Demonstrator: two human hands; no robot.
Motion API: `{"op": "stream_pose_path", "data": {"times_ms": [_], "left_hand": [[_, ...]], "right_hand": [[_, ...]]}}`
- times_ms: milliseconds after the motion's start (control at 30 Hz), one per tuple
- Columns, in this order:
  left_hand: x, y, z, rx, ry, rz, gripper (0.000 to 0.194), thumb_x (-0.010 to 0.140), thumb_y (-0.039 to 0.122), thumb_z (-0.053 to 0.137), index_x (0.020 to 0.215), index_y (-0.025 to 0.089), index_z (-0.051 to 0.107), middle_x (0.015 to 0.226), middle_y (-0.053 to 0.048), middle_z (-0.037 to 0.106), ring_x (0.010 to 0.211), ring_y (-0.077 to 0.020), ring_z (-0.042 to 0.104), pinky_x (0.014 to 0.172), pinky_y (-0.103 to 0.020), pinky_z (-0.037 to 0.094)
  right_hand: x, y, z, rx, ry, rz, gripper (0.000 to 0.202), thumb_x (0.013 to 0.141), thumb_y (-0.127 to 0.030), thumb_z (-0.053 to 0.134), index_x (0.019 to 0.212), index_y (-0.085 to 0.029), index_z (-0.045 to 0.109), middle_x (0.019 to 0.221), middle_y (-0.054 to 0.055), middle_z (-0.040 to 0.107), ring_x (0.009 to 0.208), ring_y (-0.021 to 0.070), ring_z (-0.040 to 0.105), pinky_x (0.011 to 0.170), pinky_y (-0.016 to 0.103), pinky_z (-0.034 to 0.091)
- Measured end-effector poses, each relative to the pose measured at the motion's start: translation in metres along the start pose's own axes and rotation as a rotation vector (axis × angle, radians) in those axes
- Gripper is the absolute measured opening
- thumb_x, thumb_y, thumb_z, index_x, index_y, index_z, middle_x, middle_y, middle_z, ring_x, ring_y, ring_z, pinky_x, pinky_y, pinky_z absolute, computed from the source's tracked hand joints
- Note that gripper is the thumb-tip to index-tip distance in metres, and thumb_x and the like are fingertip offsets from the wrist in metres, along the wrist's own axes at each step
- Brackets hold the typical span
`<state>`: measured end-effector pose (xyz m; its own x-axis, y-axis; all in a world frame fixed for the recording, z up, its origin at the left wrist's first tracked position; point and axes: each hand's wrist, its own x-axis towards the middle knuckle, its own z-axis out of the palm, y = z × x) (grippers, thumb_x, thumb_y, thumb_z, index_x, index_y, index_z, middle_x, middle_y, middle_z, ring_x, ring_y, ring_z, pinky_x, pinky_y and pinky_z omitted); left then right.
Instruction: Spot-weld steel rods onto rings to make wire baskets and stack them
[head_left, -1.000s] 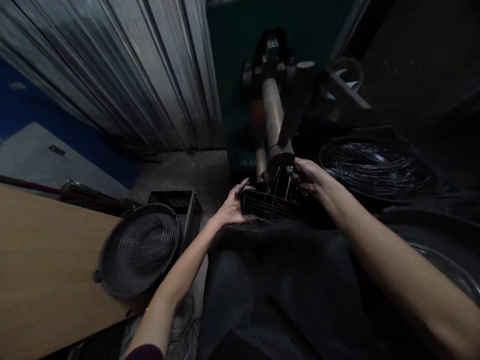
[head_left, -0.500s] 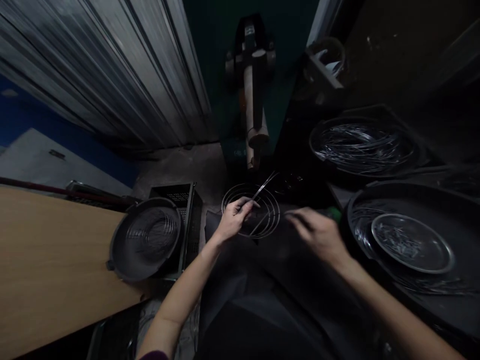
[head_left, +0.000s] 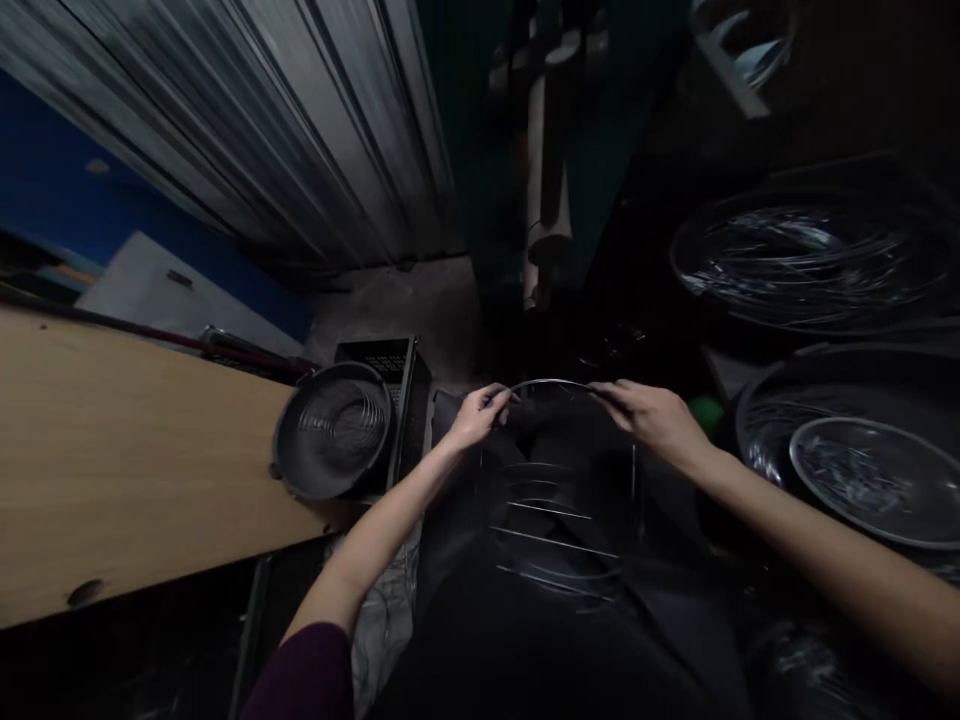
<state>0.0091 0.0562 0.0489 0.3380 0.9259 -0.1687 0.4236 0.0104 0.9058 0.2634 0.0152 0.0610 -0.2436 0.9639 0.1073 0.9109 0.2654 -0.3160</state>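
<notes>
A thin curved metal wire (head_left: 553, 381) spans the gap between my two hands, over my dark-clothed lap. Its left end is pinched in my left hand (head_left: 481, 413), fingers closed. The other end is held in the closed fingers of my right hand (head_left: 651, 412). Below the hands, several thin straight and curved metal wires (head_left: 555, 541) lie across the dark cloth; they are slightly blurred.
A round dark tray (head_left: 334, 432) with ring-shaped wires rests on a black crate (head_left: 412, 390) at left, beside a wooden board (head_left: 150, 450). At right are a pan of wires (head_left: 806, 262) and a large tray holding a dish (head_left: 855, 478) of small metal pieces. A machine (head_left: 547, 180) stands ahead.
The wire ring set in front of my left hand is no longer seen there; a curved wire now stretches between both hands. Wires now show on the lap. The view has shifted.
</notes>
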Motion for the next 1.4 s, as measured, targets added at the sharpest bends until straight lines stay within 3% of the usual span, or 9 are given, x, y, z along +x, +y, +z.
{"op": "stream_pose_path", "data": {"times_ms": [100, 167, 333, 500, 667, 833, 967, 1400], "left_hand": [[0.01, -0.019, 0.011, 0.371, 0.048, 0.084, 0.032, 0.095, 0.033, 0.041, 0.11, 0.02, 0.065, 0.084, -0.003, 0.066, 0.077, -0.0128, 0.06, 0.072, -0.021, 0.043], [0.02, -0.023, 0.013, 0.594, -0.004, 0.167, 0.036, 0.096, 0.032, 0.04, 0.125, 0.025, 0.058, 0.096, -0.004, 0.067, 0.086, -0.0149, 0.063, 0.074, -0.022, 0.044], [0.045, -0.012, 0.004, 0.881, -0.128, 0.233, 0.048, 0.096, 0.023, 0.037, 0.143, 0.031, 0.037, 0.097, -0.003, 0.065, 0.081, -0.0141, 0.064, 0.066, -0.021, 0.044], [0.059, 0.031, -0.014, 0.979, -0.145, 0.292, 0.044, 0.095, 0.021, 0.037, 0.138, 0.028, 0.045, 0.108, -0.006, 0.065, 0.087, -0.0174, 0.064, 0.068, -0.024, 0.044], [0.065, 0.063, -0.027, 1.017, -0.186, 0.309, 0.04, 0.094, 0.017, 0.036, 0.131, 0.023, 0.05, 0.114, -0.008, 0.064, 0.088, -0.0191, 0.064, 0.07, -0.026, 0.045], [0.078, 0.069, -0.035, 1.001, -0.115, 0.35, 0.034, 0.096, 0.025, 0.036, 0.124, 0.023, 0.055, 0.103, -0.007, 0.068, 0.087, -0.0207, 0.065, 0.066, -0.026, 0.042], [0.089, 0.072, -0.039, 1.025, -0.089, 0.361, 0.031, 0.094, 0.021, 0.038, 0.115, 0.021, 0.061, 0.095, -0.007, 0.069, 0.082, -0.0208, 0.065, 0.064, -0.026, 0.041], [0.098, 0.07, -0.038, 1.034, -0.084, 0.309, 0.036, 0.091, 0.016, 0.039, 0.121, 0.023, 0.059, 0.099, -0.008, 0.07, 0.085, -0.0211, 0.065, 0.069, -0.026, 0.043]], "right_hand": [[0.002, -0.005, 0.014, -0.281, -0.175, 0.044, 0.044, 0.091, -0.014, 0.039, 0.133, -0.012, 0.053, 0.1, 0.013, 0.066, 0.072, 0.0218, 0.066, 0.052, 0.028, 0.046], [0.007, -0.008, 0.019, -0.384, -0.242, 0.021, 0.05, 0.09, -0.01, 0.038, 0.14, -0.01, 0.044, 0.098, 0.014, 0.064, 0.07, 0.0212, 0.065, 0.049, 0.027, 0.044], [0.027, -0.012, 0.011, -0.43, -0.317, -0.013, 0.056, 0.09, -0.01, 0.034, 0.146, -0.013, 0.033, 0.098, 0.014, 0.062, 0.068, 0.0219, 0.064, 0.05, 0.029, 0.043], [0.052, -0.017, -0.014, -0.45, -0.277, 0.036, 0.057, 0.093, -0.016, 0.031, 0.149, -0.023, 0.028, 0.1, 0.014, 0.065, 0.068, 0.0237, 0.065, 0.053, 0.03, 0.041], [0.072, -0.019, -0.033, -0.452, -0.317, 0.025, 0.054, 0.093, -0.014, 0.03, 0.146, -0.024, 0.037, 0.103, 0.012, 0.067, 0.075, 0.025, 0.066, 0.056, 0.03, 0.04], [0.087, -0.018, -0.044, -0.435, -0.281, 0.053, 0.05, 0.093, -0.017, 0.029, 0.141, -0.024, 0.041, 0.1, 0.012, 0.069, 0.078, 0.0259, 0.066, 0.057, 0.03, 0.038], [0.097, -0.013, -0.045, -0.408, -0.257, 0.038, 0.047, 0.093, -0.018, 0.031, 0.137, -0.024, 0.045, 0.096, 0.012, 0.07, 0.076, 0.0246, 0.065, 0.055, 0.028, 0.035], [0.109, -0.007, -0.044, -0.39, -0.25, 0.049, 0.044, 0.094, -0.022, 0.031, 0.135, -0.024, 0.048, 0.09, 0.014, 0.069, 0.074, 0.0256, 0.065, 0.057, 0.028, 0.036]]}}
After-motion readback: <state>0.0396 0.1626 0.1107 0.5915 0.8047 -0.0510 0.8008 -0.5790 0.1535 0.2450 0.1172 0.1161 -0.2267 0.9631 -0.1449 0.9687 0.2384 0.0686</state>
